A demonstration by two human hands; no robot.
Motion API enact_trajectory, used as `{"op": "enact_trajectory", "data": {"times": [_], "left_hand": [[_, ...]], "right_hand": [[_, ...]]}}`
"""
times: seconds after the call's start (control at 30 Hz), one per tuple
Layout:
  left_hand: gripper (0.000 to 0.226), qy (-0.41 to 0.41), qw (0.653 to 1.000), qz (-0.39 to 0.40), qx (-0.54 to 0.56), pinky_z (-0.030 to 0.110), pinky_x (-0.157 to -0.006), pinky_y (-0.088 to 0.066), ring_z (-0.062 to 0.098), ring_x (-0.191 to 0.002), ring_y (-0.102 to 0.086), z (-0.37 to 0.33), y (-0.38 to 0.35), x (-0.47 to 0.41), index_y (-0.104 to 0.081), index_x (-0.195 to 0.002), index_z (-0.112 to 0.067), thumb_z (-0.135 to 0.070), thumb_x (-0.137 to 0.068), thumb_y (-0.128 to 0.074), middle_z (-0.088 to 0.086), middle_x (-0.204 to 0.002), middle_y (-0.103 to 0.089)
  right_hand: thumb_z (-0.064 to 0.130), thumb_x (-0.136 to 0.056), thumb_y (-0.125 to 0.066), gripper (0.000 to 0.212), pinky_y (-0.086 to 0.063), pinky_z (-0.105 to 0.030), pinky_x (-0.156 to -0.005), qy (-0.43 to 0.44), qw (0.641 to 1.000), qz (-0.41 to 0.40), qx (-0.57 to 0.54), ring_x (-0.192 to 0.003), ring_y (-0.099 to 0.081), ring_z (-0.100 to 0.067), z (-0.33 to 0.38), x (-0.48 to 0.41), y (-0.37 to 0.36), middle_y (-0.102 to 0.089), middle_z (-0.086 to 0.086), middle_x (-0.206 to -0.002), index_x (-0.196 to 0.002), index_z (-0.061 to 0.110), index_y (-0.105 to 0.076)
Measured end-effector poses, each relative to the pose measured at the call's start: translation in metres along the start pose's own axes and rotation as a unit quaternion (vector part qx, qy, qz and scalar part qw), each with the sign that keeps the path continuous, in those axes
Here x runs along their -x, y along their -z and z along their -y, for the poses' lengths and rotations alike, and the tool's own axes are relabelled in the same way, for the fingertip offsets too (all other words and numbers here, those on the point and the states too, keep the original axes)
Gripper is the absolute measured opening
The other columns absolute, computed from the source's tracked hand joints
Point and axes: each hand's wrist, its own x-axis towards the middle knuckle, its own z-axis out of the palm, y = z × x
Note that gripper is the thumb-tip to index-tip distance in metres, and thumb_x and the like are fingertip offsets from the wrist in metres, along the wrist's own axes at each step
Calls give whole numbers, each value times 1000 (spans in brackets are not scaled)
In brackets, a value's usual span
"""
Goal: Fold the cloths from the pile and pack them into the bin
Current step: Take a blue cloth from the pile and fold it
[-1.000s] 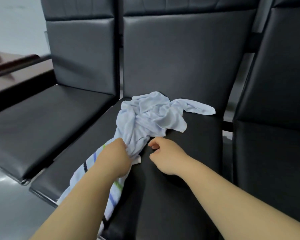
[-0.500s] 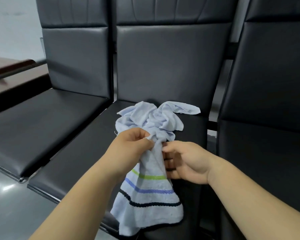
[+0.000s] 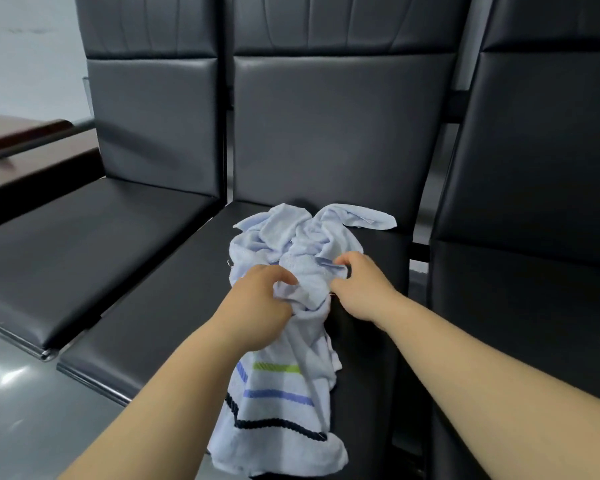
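The left hand [image 3: 257, 303] grips a bunched fold of the pale blue cloth [image 3: 281, 427], fingers curled into it. The right hand [image 3: 361, 289] pinches the fabric just beside it. The cloth lies crumpled on the black bench [image 3: 160, 306], on its middle seat, with the striped end hanging over the front edge.

Three black padded seats [image 3: 326, 140] on glossy grey floor [image 3: 25, 420].

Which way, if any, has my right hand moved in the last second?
Yes: the right hand went farther up the middle seat toward its backrest, onto the cloth it now pinches.
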Motion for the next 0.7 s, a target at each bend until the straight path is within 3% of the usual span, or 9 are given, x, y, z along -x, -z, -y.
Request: {"op": "enact_trajectory", "data": {"times": [0.07,0.17,0.23,0.27,0.33,0.43,0.57,0.63,0.7], "left_hand": [[47,-21,999,25,-15,14,-72,-46,13,-105,-57,-1,-2,-4,-59,-125,-38,-8,-89,-54,-11,-127,-52],[54,-43,995,84,-31,15,-82,-44,11,-114,-57,0,-6,-11,-52,-136,-39,-10,-91,-48,-14,-130,-55],[54,-32,990,129,-52,24,-93,-48,12,-115,-58,1,-8,-14,-45,-144,-41,-18,-94,-45,-11,-134,-57],[55,-24,988,143,-62,28,-95,-50,13,-112,-60,2,-9,-16,-41,-146,-41,-23,-95,-45,-9,-133,-58],[56,-15,988,138,-66,31,-91,-53,12,-102,-62,2,-10,-20,-36,-149,-40,-31,-94,-47,-8,-124,-63],[68,-13,991,107,-73,35,-88,-56,13,-97,-63,2,-12,-25,-29,-149,-43,-43,-88,-59,-12,-110,-62],[74,-7,990,73,-124,43,-90,-56,19,-99,-62,-1,-19,-24,-31,-146,-43,-53,-82,-65,-14,-101,-58],[77,-18,993,37,-114,43,-90,-54,17,-101,-61,-2,-20,-24,-35,-143,-43,-61,-75,-68,-16,-101,-60],[74,-24,992,18,-125,41,-89,-52,20,-107,-57,-6,-23,-24,-42,-137,-50,-67,-69,-67,-13,-112,-58]], "right_hand": [[20,-95,-54,32,-44,-27,-67,29,999,-4,13,-97,-62,-17,6,-18,-5,-52,20,-112,-124,31,-47],[24,-98,-53,31,-40,-27,-59,71,989,-11,127,-85,-61,-19,8,-49,-14,-54,10,-101,-122,38,-39],[19,-102,-49,17,-43,-25,-65,37,996,-19,80,-98,-61,-23,9,-61,-15,-54,6,-103,-115,30,-53],[18,-103,-48,15,-45,-26,-70,21,993,-15,119,-104,-60,-25,13,-65,-11,-58,1,-107,-110,22,-61],[23,-102,-54,15,-44,-30,-71,44,985,-12,165,-96,-59,-26,19,-61,6,-62,-7,-102,-92,18,-64],[25,-101,-55,22,-42,-30,-72,18,996,-67,-63,-86,-56,-22,17,-51,43,-64,-4,-91,-82,18,-63],[22,-108,-48,19,-54,-41,-87,-8,934,-42,-355,-97,-68,-23,29,-14,73,-73,-5,-103,-103,11,-62],[22,-108,-53,19,-59,-43,-89,-32,911,-22,-411,-94,-72,-26,34,5,80,-75,-10,-98,-100,9,-65],[22,-104,-62,19,-62,-39,-82,-44,912,13,-408,-86,-74,-25,37,21,85,-75,-11,-91,-93,8,-68]]}}
